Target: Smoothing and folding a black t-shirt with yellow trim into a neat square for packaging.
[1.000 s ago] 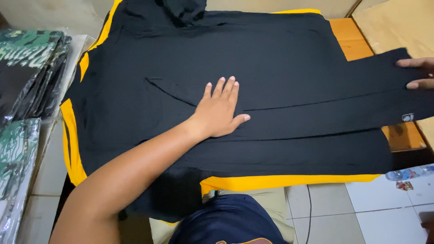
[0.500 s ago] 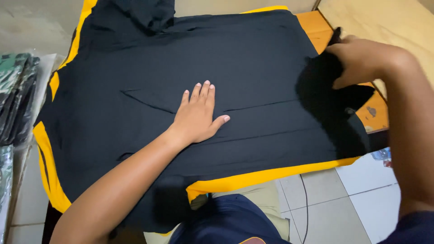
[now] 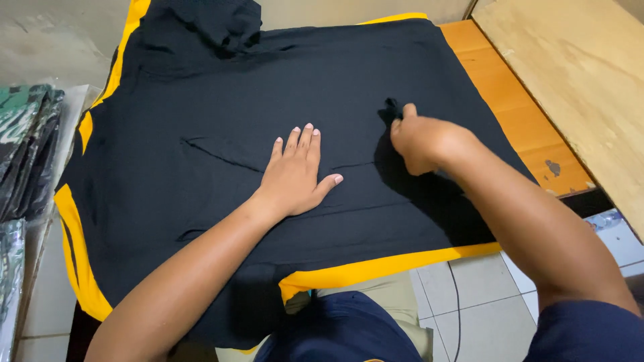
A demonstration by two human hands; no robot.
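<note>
1. The left hand [image 3: 293, 175] lies flat, fingers spread open, pressing the black garment [image 3: 201, 100].
2. The right hand [image 3: 419, 141] is closed, pinching a fold of it.
3. The garment lies spread on the yellow cloth [image 3: 376, 267] over the table [image 3: 530, 127].
4. One side seems folded in; the rest looks still unfolded.

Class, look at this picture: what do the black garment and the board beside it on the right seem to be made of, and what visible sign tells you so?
Black garment: soft matte knit fabric, probably cotton jersey. It creases under the left hand and bunches where the right hand pinches it.
Board: pale unfinished wood, perhaps plywood, with faint grain, dull surface and scuff marks.
</note>
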